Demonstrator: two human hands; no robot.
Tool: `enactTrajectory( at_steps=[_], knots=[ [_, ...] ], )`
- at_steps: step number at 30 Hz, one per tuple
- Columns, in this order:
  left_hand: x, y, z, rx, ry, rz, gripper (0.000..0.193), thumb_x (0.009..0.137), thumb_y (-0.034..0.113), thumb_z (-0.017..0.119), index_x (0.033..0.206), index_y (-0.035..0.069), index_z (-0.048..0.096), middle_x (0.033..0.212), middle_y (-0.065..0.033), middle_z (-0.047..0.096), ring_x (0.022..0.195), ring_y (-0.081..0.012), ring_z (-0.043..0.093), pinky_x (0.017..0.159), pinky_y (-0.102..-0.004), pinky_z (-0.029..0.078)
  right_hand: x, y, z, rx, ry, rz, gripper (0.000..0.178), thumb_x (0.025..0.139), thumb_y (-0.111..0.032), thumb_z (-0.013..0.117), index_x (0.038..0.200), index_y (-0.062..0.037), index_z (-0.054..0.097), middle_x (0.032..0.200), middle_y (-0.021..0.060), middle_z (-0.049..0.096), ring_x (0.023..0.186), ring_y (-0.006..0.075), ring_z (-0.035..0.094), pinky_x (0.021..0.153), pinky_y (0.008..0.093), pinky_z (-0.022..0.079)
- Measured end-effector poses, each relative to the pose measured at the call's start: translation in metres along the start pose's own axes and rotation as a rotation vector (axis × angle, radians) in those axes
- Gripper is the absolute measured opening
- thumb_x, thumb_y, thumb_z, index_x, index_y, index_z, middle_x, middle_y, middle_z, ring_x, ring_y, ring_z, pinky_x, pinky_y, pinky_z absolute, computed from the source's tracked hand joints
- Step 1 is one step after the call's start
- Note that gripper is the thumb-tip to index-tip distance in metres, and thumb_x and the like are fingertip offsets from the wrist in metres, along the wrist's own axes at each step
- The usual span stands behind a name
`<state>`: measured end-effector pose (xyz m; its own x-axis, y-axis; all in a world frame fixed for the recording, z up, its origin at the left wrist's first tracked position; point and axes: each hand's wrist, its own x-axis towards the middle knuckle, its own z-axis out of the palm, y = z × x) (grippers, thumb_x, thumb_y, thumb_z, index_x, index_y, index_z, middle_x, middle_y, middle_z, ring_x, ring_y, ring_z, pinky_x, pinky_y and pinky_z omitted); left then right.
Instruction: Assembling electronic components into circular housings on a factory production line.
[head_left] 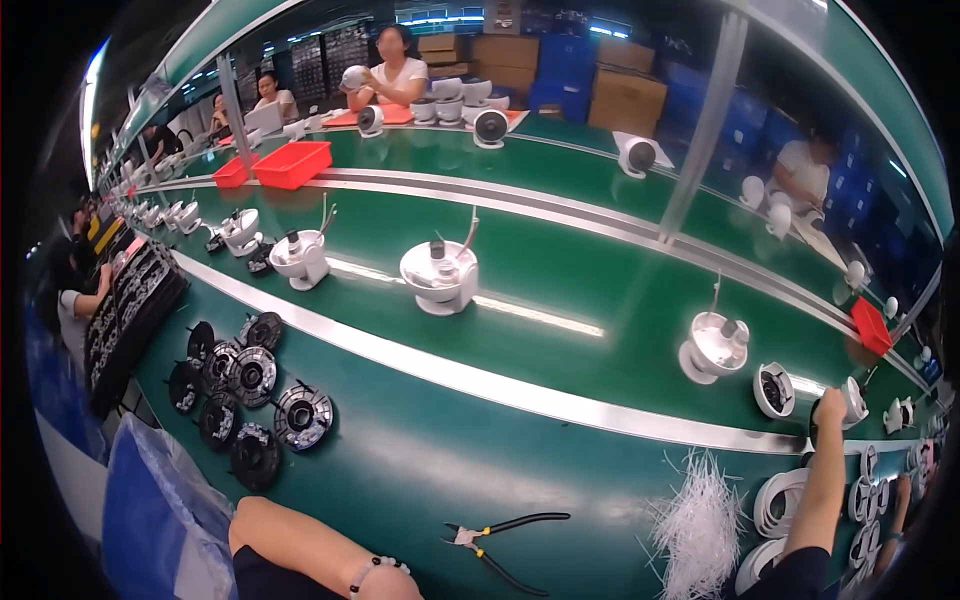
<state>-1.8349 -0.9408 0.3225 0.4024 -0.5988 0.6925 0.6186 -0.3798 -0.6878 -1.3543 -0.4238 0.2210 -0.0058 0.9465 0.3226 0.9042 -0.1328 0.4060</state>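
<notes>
My left forearm crosses the lower left. A beaded bracelet circles the wrist, and my left hand (398, 586) is cut off by the lower edge with its fingers hidden. Nearest to it on the bench are cutting pliers (464, 536) with black and yellow handles, jaws pointing left. My right arm reaches far right over the belt's metal edge. There my right hand (830, 408) is closed beside a white rounded housing (855, 402). A dark part shows under the hand, but what the fingers grip is too small to make out. Just left lies another white housing (774, 390) with a black inside.
Black round fan-like parts (303, 416) lie on the left bench. A heap of clear plastic strips (698, 525) and white rings (778, 503) lie right. White bases (440, 280) with upright wires stand along the green belt. Red bins (292, 164) and co-workers are beyond.
</notes>
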Motion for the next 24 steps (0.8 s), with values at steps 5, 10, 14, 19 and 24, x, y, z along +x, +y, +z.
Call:
enactTrajectory(
  at_steps=[5,10,14,19,24],
  knots=[
    [-0.042,0.013,-0.008,-0.466,-0.064,0.142,0.042,0.085,0.027,0.05,0.12,0.008,0.04,0.126,-0.0113,0.04,0.116,-0.0246,0.036,0.101,-0.0431,0.023,-0.006,-0.006,-0.147,0.028,0.264,-0.105,0.02,0.069,0.0,0.055,0.088,-0.0011,0.052,0.09,0.0188,0.056,0.086,0.0355,0.057,0.072,0.0421,0.048],
    [-0.065,0.05,-0.005,-0.857,-0.562,-0.501,0.02,0.087,0.017,0.044,0.103,0.012,0.055,0.117,-0.0121,0.052,0.101,-0.0272,0.054,0.083,-0.0506,0.042,-0.159,-0.184,-0.315,0.812,0.691,-0.701,0.019,0.065,-0.004,0.062,0.084,-0.0045,0.061,0.074,0.0126,0.061,0.069,0.0289,0.059,0.06,0.0379,0.047],
    [-0.046,0.081,0.003,-1.116,-0.35,-0.558,0.023,0.086,0.013,0.045,0.108,0.01,0.053,0.115,-0.0152,0.054,0.1,-0.0285,0.056,0.083,-0.0435,0.045,-0.306,-0.339,-0.333,1.065,1.052,-1.298,0.01,0.062,-0.008,0.057,0.073,-0.0073,0.056,0.065,0.0084,0.056,0.061,0.0194,0.057,0.047,0.03,0.046],
    [-0.052,0.09,-0.013,-1.027,-0.422,-0.597,0.025,0.076,0.008,0.056,0.101,0.01,0.055,0.103,-0.0147,0.06,0.091,-0.0289,0.059,0.079,-0.043,0.048,-0.413,-0.445,-0.297,1.352,0.825,-1.479,0.01,0.056,-0.012,0.054,0.057,-0.0033,0.049,0.054,0.0067,0.048,0.058,0.0202,0.053,0.045,0.0317,0.043],
    [-0.042,0.05,-0.039,-1.02,-0.729,-0.783,0.012,0.066,0.003,0.061,0.069,0.009,0.051,0.083,-0.0128,0.058,0.077,-0.0316,0.059,0.072,-0.0457,0.05,-0.427,-0.445,-0.288,1.138,0.607,-1.59,0.017,0.061,-0.018,0.055,0.067,-0.0037,0.063,0.083,0.0127,0.058,0.095,0.0298,0.05,0.064,0.0323,0.041]
  ],
)
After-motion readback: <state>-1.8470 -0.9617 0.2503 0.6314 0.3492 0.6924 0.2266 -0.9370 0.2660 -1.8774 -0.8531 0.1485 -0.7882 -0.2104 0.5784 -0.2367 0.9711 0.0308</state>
